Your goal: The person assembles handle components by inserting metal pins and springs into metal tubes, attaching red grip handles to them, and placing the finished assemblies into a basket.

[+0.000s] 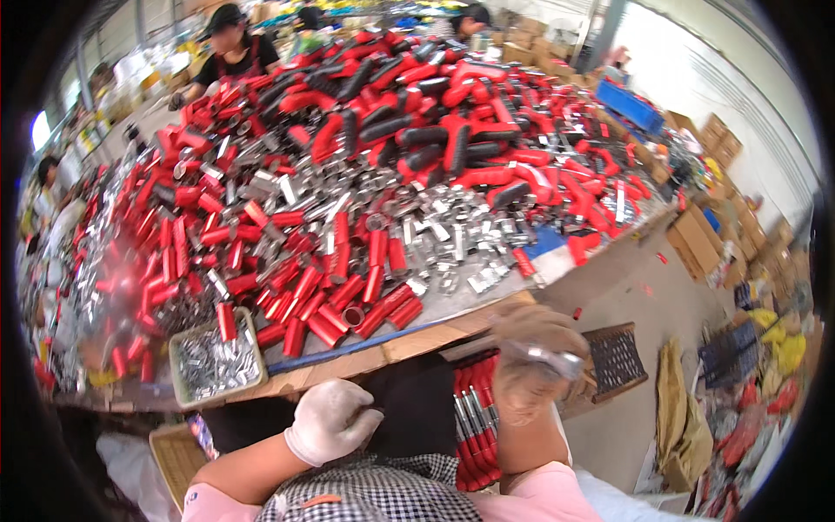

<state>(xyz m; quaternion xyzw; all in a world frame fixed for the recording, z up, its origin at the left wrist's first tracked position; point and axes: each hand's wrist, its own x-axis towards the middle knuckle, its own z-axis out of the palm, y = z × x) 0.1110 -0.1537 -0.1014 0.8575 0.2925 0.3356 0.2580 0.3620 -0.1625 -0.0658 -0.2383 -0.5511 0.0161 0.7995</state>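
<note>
My left hand (335,422), in a white glove, is curled closed in front of my checked apron (365,491). Whatever it may hold is hidden by the fingers. My right hand (537,352) is raised at the table's front edge on the right, smeared by motion, with a silvery blurred streak (557,360) across it. Below it, red handles with silver rods (474,418) lie side by side by my lap. Red metal tubes (326,322) are heaped on the table ahead, nearest to my hands. A pale tray (217,391) of small silver parts sits at the front edge.
Red-and-black grips (452,143) form a high mound, with loose silver clips (444,230) in front. A dark perforated crate (619,361) stands right of my right hand. Cardboard boxes (696,239) and a blue bin (628,106) are farther right. A co-worker (235,52) sits across the table.
</note>
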